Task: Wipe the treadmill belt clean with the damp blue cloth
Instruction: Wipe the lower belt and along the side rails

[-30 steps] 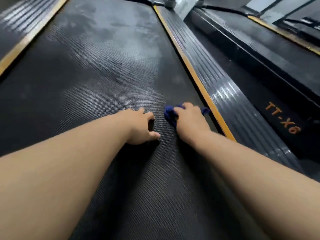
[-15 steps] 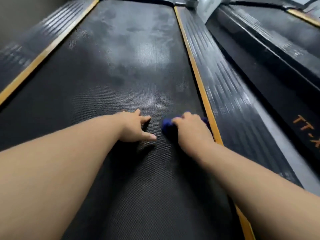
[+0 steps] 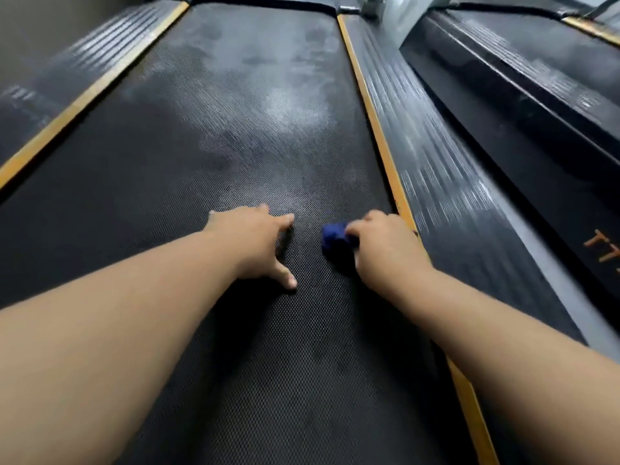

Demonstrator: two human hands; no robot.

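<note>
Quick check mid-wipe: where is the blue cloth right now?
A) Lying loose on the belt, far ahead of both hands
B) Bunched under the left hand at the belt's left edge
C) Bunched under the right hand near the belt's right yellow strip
C: the blue cloth pokes out from under the right hand, close to the yellow strip, while the left hand rests spread on the belt with nothing in it.

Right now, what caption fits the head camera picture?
Wiping: right hand grips blue cloth on the treadmill belt; left hand rests open beside it.

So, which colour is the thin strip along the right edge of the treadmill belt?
The strip is yellow-orange; the head view shows it best.
</note>
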